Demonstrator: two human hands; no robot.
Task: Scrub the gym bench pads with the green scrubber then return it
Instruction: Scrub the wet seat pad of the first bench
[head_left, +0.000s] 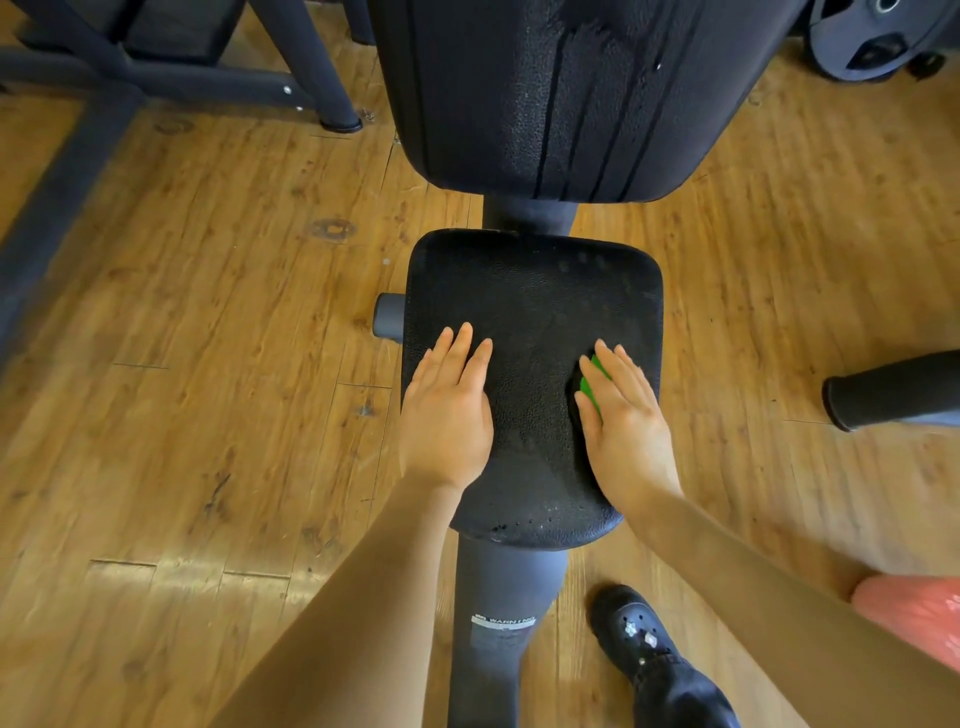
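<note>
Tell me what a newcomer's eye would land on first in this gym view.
First, the two hands laid flat on the black seat pad at the centre: the left hand bare, the right hand pressing a bright green scrubber that peeks out beneath its fingers. Next, the big back pad above, streaked with wet runs, over the wooden floor.
</note>
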